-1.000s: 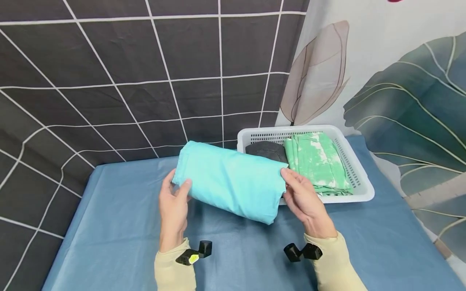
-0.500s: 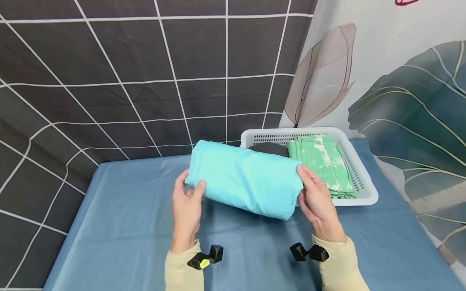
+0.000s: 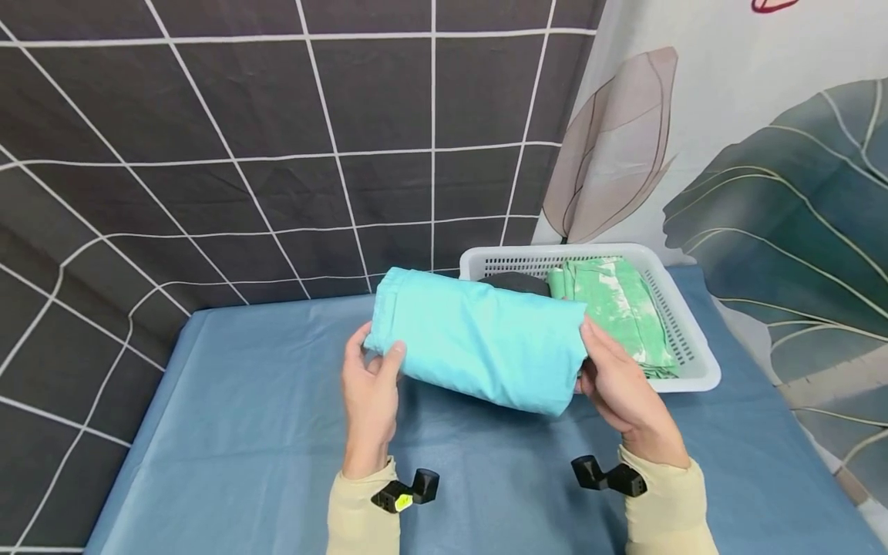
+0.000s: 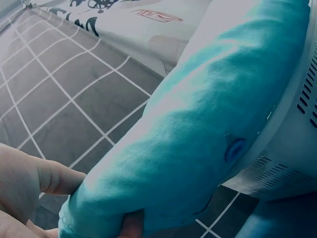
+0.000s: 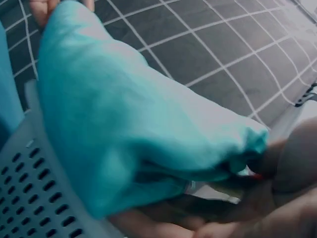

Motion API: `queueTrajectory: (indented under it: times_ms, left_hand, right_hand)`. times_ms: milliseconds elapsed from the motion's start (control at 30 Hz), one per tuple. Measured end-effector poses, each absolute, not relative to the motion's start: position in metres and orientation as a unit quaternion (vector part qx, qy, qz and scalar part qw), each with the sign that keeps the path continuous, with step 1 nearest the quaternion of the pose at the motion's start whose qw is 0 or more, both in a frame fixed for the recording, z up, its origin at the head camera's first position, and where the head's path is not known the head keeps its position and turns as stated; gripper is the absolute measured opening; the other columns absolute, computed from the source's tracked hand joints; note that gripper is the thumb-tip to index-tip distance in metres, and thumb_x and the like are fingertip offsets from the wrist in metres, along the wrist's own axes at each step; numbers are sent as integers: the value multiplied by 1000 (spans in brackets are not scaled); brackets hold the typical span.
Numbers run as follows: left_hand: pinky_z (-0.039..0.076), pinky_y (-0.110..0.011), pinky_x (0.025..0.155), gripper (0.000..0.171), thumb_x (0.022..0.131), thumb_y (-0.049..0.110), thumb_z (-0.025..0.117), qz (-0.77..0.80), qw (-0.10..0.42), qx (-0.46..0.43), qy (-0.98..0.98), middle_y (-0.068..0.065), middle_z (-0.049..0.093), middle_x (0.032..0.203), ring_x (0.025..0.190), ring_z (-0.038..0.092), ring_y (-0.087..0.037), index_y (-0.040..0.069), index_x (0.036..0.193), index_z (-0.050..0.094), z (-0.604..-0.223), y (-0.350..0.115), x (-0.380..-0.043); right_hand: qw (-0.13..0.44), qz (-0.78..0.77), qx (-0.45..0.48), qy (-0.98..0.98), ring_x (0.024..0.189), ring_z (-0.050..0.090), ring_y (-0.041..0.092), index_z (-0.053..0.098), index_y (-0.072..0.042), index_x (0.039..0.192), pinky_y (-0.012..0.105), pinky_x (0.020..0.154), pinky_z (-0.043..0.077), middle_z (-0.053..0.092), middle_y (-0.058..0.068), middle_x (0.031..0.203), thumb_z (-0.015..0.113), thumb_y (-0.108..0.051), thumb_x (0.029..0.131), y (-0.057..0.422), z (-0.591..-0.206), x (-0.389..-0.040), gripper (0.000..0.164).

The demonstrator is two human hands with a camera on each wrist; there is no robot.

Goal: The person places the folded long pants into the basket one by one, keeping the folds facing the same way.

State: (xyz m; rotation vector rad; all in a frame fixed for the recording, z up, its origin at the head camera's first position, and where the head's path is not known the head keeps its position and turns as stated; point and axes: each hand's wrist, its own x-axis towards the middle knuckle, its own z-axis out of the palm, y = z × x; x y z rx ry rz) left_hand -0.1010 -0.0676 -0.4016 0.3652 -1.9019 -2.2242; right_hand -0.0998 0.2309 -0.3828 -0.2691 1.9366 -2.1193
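A folded turquoise garment (image 3: 479, 339) is held up between both hands, tilted, above the blue surface and in front of the basket. My left hand (image 3: 371, 397) grips its left end, thumb on the near side. A small blue round spot like a button shows on the garment (image 4: 188, 129) in the left wrist view. At the right end, my right hand (image 3: 627, 389) holds the cloth with its fingers partly beneath. The right wrist view shows the fingers (image 5: 163, 228) under the garment's edge, dim and blurred.
A white perforated basket (image 3: 702, 368) stands at the back right, partly behind the garment. Inside are a folded green and white cloth (image 3: 613, 308) and a dark grey item (image 3: 519, 283). A dark grid-patterned curtain (image 3: 375, 100) rises behind the blue-covered surface (image 3: 264, 432).
Both hands have shifted rightward in the head view with the turquoise garment between them. More of the dark grey item is covered now. The view itself has also moved slightly.
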Motion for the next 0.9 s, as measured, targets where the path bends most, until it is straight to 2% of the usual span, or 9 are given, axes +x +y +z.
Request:
queueTrajectory:
  times_ms: [67,100,200,300,400,567,633,733,900]
  left_hand:
    - [53,-27,83,53,100,7,60,-755,97,124,-637,-13,46,141,111,62,-26,7,149,40,-403,-67,-102]
    - [53,-27,84,53,100,7,60,-756,98,125,-635,-13,46,142,111,62,-27,7,149,40,-403,-67,-102]
    - [54,-28,84,52,100,6,60,-761,99,124,-629,-13,47,141,112,62,-27,7,149,41,-404,-64,-102]
    - [54,-28,83,52,100,4,59,-769,98,117,-621,-14,47,139,110,62,-27,6,148,41,-403,-60,-101]
    - [55,-30,84,52,100,3,59,-780,98,104,-610,-15,47,138,108,62,-27,5,148,40,-402,-55,-100]
    - [55,-33,89,53,100,2,58,-793,97,82,-596,-16,47,138,109,62,-28,4,149,38,-402,-49,-100]
    - [55,-34,90,52,101,2,57,-796,95,74,-593,-17,47,137,108,61,-28,3,149,37,-404,-47,-101]
    - [55,-36,90,51,101,2,57,-799,93,66,-590,-19,48,135,108,61,-29,3,148,37,-405,-44,-102]
    - [56,-37,90,50,100,0,56,-802,90,58,-587,-19,48,137,111,62,-30,2,147,37,-405,-39,-102]
  right_hand:
    - [153,-725,-119,661,118,57,7,-3,-18,163,38,85,57,21,10,160,19,-46,110,233,-379,-99,64]
    - [163,-724,-130,658,119,57,9,-3,-19,163,41,86,57,21,13,160,19,-44,111,234,-378,-99,62]
    - [175,-729,-157,643,119,55,13,1,-19,163,40,89,55,31,14,151,29,-24,112,238,-376,-97,58]
    - [158,-724,-175,648,119,50,13,4,-17,161,32,93,51,35,10,146,42,4,100,243,-377,-96,75]
    - [123,-712,-176,668,117,51,10,8,-14,160,25,92,51,42,6,141,47,17,90,246,-380,-95,86]
    - [80,-722,-156,669,96,62,8,17,-9,157,24,76,56,59,2,119,47,17,95,247,-383,-97,74]
    - [65,-722,-148,672,100,63,8,16,-10,159,24,78,56,58,3,124,46,16,97,247,-384,-98,74]
    - [46,-717,-137,682,122,57,11,13,-10,161,26,89,54,47,8,144,44,15,98,247,-383,-98,75]
    - [24,-717,-124,685,131,48,12,10,-13,162,23,95,51,33,15,153,40,17,97,246,-381,-99,79]
